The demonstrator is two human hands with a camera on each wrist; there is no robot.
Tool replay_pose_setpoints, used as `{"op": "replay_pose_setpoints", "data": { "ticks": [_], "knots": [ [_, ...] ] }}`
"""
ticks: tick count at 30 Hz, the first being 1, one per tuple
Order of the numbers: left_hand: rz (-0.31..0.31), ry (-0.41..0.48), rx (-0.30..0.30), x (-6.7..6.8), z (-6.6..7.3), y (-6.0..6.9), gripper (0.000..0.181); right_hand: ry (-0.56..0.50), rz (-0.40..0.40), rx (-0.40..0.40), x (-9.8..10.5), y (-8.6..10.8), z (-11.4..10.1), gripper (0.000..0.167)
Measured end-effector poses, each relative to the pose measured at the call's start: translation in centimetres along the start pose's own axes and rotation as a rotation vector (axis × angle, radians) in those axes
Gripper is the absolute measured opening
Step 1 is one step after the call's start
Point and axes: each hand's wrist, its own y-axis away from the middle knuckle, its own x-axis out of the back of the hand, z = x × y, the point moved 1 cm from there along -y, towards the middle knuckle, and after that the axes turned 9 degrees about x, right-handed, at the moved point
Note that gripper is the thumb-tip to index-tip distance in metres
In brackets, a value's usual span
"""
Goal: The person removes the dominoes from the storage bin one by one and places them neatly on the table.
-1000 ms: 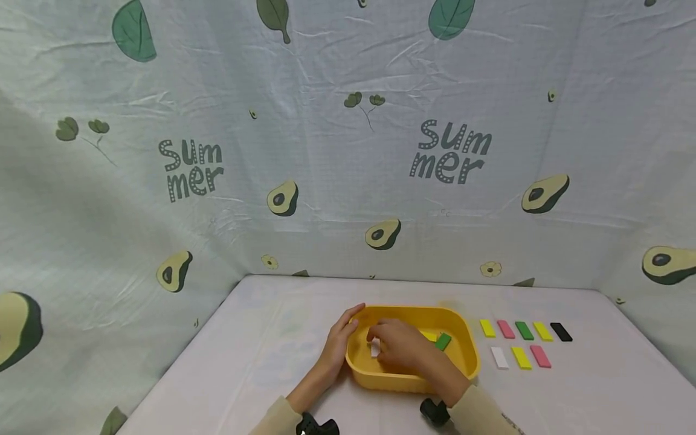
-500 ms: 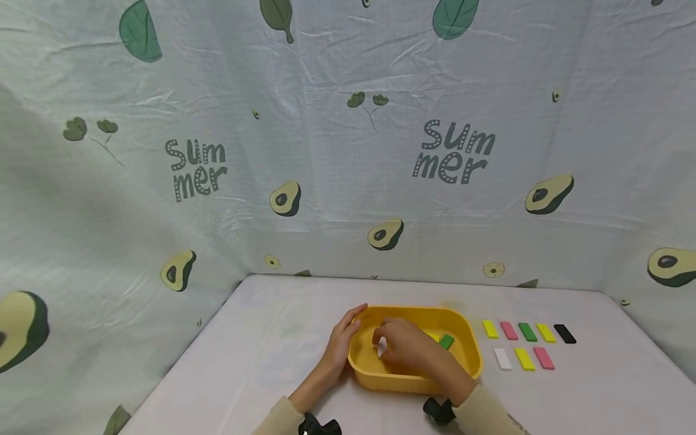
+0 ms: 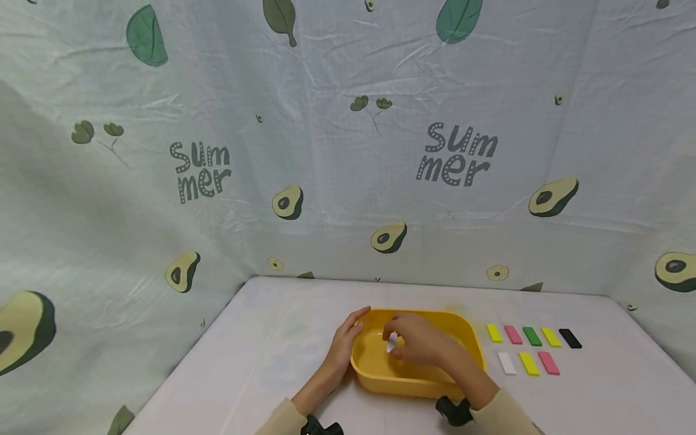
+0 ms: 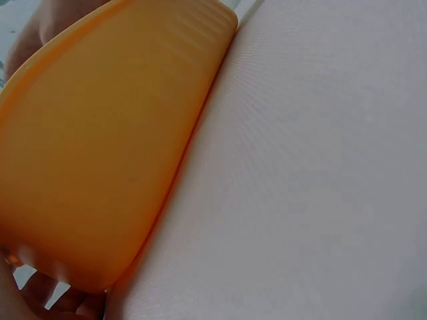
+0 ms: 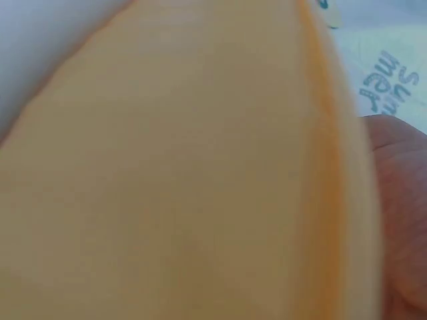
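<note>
In the head view, my left hand (image 3: 341, 345) holds the left end of a yellow plastic tub (image 3: 402, 386), its thumb by the rim. The left wrist view shows fingers (image 4: 63, 301) bent around the tub's corner. Inside the tub, my right hand (image 3: 423, 339) pinches a small white domino-like block (image 3: 391, 343) between thumb and fingers. The right hand and forearm hide part of the tub's floor. From the right wrist, mostly the tub's outer wall (image 5: 187, 167) shows, blurred, with part of the hand (image 5: 407, 207) beyond the rim.
Right of the tub, flat blocks lie in two rows on the white table (image 3: 261, 362). The back row holds yellow, pink, green (image 3: 531, 336), yellow and black (image 3: 570, 338); the front has white (image 3: 506, 364), yellow (image 3: 528, 364) and pink (image 3: 548, 363). A printed cloth (image 3: 337, 163) hangs behind.
Inside the tub, my right hand has shifted right with the white block. It now covers the green and yellow blocks seen there earlier. The left hand keeps its place on the tub.
</note>
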Motion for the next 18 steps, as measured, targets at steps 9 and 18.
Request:
{"op": "replay_pose_setpoints", "data": {
  "ticks": [9,18],
  "knots": [
    [-0.001,0.023,0.008,-0.1,-0.1,0.1,0.049,-0.004,0.025,0.014,2.0,1.6,0.4,0.016],
    [-0.009,0.035,-0.007,-0.1,-0.1,-0.2,0.048,0.012,0.044,-0.033,3.8,3.9,1.9,0.018]
  ]
}}
